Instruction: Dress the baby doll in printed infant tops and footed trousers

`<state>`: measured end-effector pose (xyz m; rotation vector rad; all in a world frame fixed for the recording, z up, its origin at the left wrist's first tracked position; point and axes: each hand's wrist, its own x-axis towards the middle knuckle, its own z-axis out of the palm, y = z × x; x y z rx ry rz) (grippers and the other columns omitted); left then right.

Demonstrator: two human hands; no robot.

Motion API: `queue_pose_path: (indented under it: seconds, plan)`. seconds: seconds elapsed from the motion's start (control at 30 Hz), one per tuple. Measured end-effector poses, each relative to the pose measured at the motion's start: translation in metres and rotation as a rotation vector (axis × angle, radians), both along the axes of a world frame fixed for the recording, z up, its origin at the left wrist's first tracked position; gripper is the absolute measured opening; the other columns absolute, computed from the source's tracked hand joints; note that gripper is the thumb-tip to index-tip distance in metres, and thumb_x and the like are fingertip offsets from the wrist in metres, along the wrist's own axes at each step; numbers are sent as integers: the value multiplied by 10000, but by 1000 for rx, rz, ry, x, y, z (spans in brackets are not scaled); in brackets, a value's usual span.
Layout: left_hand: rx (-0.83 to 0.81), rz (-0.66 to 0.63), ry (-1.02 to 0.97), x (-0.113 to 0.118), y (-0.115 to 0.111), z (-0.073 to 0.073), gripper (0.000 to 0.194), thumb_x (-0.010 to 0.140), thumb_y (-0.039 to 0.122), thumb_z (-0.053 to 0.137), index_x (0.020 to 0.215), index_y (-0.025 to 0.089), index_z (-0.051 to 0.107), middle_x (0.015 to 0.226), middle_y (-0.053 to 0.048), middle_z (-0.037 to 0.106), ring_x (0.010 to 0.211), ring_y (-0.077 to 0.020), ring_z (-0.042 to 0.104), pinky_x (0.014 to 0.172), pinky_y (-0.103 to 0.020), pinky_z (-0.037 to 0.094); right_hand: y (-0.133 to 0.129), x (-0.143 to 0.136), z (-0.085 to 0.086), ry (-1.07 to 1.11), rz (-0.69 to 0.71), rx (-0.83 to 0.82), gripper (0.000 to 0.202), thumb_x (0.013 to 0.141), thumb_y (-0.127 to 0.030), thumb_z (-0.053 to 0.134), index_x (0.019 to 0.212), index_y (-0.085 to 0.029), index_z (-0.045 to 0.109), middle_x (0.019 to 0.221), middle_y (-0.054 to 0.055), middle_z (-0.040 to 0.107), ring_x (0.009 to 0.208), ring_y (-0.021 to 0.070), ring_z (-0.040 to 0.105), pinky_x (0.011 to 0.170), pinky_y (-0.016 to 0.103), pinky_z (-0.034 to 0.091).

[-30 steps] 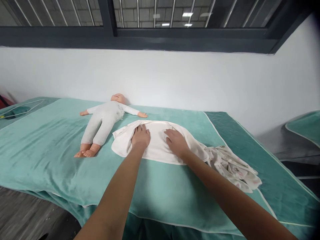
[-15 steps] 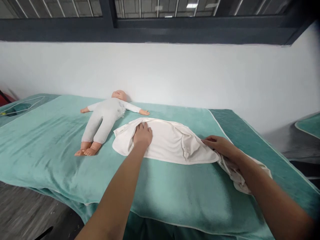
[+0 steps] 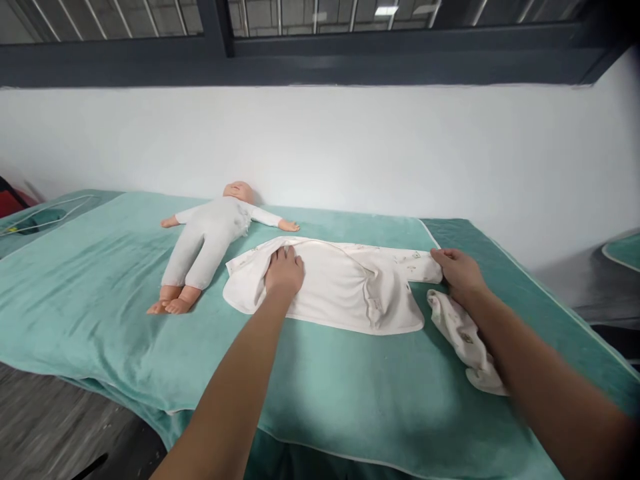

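Note:
A white baby shirt [image 3: 330,283] with a small print on its sleeve lies spread on the green cover, its front partly folded open. My left hand [image 3: 285,270] rests on the shirt's left part, fingers stretched out on the fabric beside a folded edge. With thumb and fingers closed, my right hand [image 3: 457,270] pinches the cuff of the sleeve, which is stretched out to the right. Below my right wrist lies a second printed white garment [image 3: 463,337], bunched up and partly hidden by my forearm. A baby doll [image 3: 215,230] in a white body lies on its back to the left.
The green cover [image 3: 100,280] drapes over the bed's front edge. A white wall [image 3: 320,147] rises behind it, under a dark window frame [image 3: 400,60]. Darker green fabric [image 3: 505,280] lies at the right, and a looped white cord [image 3: 55,207] at the far left.
My right hand has moved right and slightly back, drawing the sleeve out straight from the shirt. The bunched garment now shows apart from the shirt. My left hand has stayed in place.

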<state>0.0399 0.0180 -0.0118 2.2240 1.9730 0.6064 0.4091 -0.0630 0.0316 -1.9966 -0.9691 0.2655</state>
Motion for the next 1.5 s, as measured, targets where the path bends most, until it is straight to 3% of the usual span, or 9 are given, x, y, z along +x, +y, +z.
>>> queue_pose_path:
  seconds: [0.2,0.3,0.43,0.57,0.8,0.93,1.07,1.27,1.5]
  plan:
    - [16,0,17,1,-1,1,536,995,361,300,1444,134,486,1496,-169,487,1383,-345,422,1170,-496,330,-3,0,-4,-165,-105,31,358,875,-321,555,1117,-66,619,1038,222,667,789,192,550,739,338,423]
    - [0,5,19,1,-2,3,543,996,356,293,1447,123,484,1493,-174,486,1382,-353,418,1164,-499,338,-10,-10,-3,-304,29,56,339,860,-296,582,1147,-123,630,1170,195,639,943,217,559,846,339,407]
    - [-5,4,19,1,-2,5,547,996,353,290,1457,122,473,1494,-174,483,1387,-350,410,1168,-496,333,-12,-28,-6,-544,361,-177,152,864,-339,578,860,-212,661,967,81,671,900,219,566,753,313,380]
    - [-7,4,9,1,-2,5,540,998,351,283,1445,125,483,1480,-171,496,1375,-348,419,1169,-501,328,-12,-33,-7,-706,294,-410,271,923,-361,455,763,-202,605,836,89,641,743,218,538,615,318,303]
    - [26,5,-12,2,-2,3,498,994,338,314,1392,118,517,1426,-178,535,1350,-346,443,1146,-488,359,-14,-96,12,-670,334,16,234,935,-341,456,868,-199,630,954,93,682,932,244,604,814,356,436]
    - [89,9,-36,1,-5,5,386,979,277,357,1247,122,587,1323,-166,598,1293,-318,495,1123,-449,385,8,-192,3,-499,711,47,289,971,-269,413,1158,-199,621,1215,79,669,1143,204,594,1020,344,438]
    - [135,-19,-120,-2,-8,6,390,920,144,407,1293,129,519,1355,-145,578,1299,-273,495,1112,-398,396,47,-256,-20,-571,801,-78,427,958,-163,356,1334,-94,546,1414,151,567,1301,232,513,1114,364,374]
    - [156,3,-261,-5,-4,4,402,915,93,383,1294,147,508,1311,-140,600,1240,-244,541,1086,-378,414,90,-264,-32,-668,841,-176,522,998,-290,363,1460,-58,436,1594,174,353,1485,271,292,1203,432,227]
    - [243,-231,-260,-5,-15,9,222,908,109,431,1032,177,602,1064,-112,666,1075,-247,592,994,-390,473,110,-262,-31,-746,848,-252,571,959,-224,383,1520,-118,370,1634,118,292,1517,230,234,1212,416,205]
